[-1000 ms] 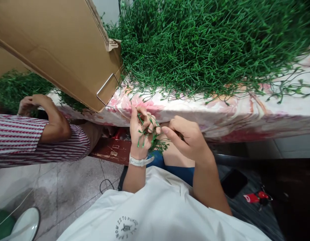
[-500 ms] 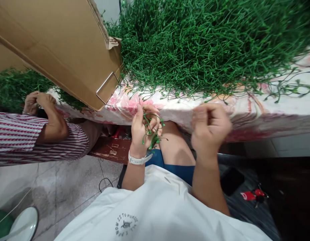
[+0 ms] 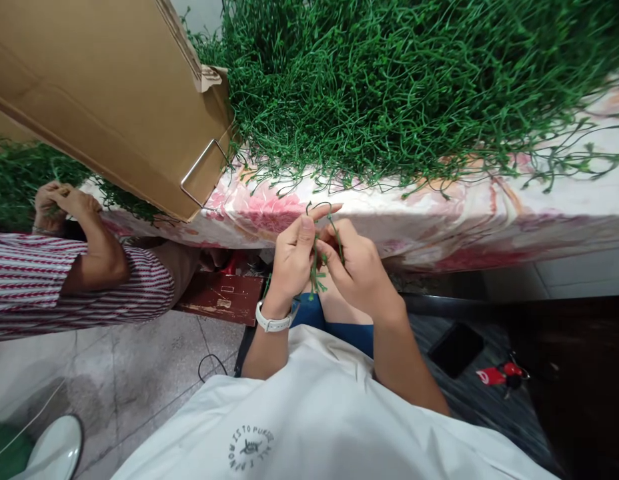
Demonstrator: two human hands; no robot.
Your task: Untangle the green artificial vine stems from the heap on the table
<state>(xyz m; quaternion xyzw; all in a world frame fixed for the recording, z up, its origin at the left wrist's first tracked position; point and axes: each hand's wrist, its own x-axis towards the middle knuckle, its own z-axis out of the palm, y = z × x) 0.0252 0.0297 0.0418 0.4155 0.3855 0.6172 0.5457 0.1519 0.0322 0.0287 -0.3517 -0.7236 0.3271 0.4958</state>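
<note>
My left hand (image 3: 295, 255), with a white watch on its wrist, is closed around thin green plastic plant stems (image 3: 317, 277) above my lap. Its thumb and forefinger point up, and a stem loops over the fingertips. Close against it, my right hand (image 3: 353, 265) pinches part of the same stems between thumb and forefinger. Small buds hang down between the two palms. Just beyond my hands is the edge of a table with a floral cloth (image 3: 274, 203), and a big heap of the same green stems (image 3: 389, 93) lies on it.
A cardboard box (image 3: 104, 100) with a wire handle (image 3: 202, 175) stands at the left of the table. Beyond it, a co-worker in a striped shirt (image 3: 89, 280) handles green stems. A dark phone (image 3: 457, 349) and red-tagged keys (image 3: 491, 376) lie at right.
My right hand has moved left and down to meet my left hand and now grips the stems too. The left hand has turned, its fingers closing more. The view has shifted slightly.
</note>
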